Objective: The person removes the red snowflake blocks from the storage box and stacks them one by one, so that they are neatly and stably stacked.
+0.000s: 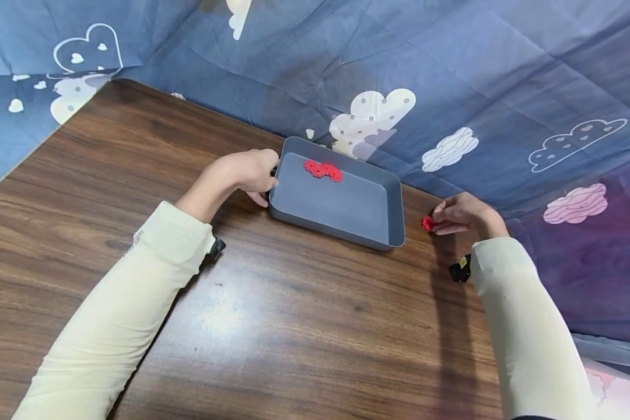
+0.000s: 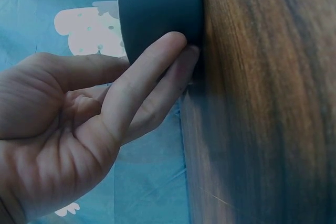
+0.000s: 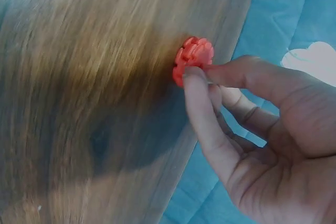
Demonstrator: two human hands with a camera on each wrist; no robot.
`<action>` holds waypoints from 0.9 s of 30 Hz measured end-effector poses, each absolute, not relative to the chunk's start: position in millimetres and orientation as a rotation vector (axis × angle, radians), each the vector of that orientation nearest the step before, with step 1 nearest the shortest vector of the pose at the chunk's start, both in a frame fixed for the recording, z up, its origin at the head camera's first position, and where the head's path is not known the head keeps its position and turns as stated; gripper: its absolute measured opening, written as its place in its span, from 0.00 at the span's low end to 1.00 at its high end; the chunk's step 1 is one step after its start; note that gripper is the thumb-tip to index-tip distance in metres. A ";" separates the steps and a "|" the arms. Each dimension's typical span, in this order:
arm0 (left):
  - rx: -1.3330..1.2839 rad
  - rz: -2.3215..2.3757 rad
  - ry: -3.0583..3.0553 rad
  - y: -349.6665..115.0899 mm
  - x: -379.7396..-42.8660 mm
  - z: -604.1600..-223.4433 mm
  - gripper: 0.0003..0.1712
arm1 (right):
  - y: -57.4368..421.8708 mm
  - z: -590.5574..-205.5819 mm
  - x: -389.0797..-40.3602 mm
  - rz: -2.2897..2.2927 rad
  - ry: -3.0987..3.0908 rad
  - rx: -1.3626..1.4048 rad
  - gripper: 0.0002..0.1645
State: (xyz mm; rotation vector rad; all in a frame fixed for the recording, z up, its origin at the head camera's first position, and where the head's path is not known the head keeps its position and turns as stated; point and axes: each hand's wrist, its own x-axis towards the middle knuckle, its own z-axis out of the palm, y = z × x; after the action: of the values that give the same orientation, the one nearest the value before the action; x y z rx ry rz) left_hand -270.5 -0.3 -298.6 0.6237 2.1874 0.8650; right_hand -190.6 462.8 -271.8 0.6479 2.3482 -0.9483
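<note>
Two arms (image 1: 121, 297) reach forward, left hand (image 1: 253, 171) gripping the gray tray's (image 1: 331, 204) end, right hand (image 1: 464, 212) pinching a red piece (image 1: 427, 223).

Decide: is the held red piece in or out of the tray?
Out: the right hand pinches the red piece beside the tray, not within it.

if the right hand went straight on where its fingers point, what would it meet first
The red piece pinched in the right hand would probably reach the near end of the gray tray; height is unclear, so it might touch the table first.
</note>
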 end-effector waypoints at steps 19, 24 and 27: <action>0.616 0.890 2.175 -1.2 -270.0 -300.9 0.14 | 399.2 -259.5 -229.6 -1.001 2.500 0.367 0.19; 0.627 0.872 2.188 -0.7 -270.0 -300.8 0.14 | 376.5 -256.5 -240.5 -0.913 2.550 0.302 0.21; 0.620 0.867 2.193 -0.3 -270.0 -299.9 0.13 | 361.1 -257.7 -247.6 -0.888 2.501 0.289 0.20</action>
State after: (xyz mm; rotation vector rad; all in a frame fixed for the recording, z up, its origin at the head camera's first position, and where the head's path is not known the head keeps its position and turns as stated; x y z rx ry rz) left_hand -270.0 -0.3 -299.9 0.6199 2.1933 0.8667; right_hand -247.6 361.1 -257.7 0.2891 2.5008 -0.8880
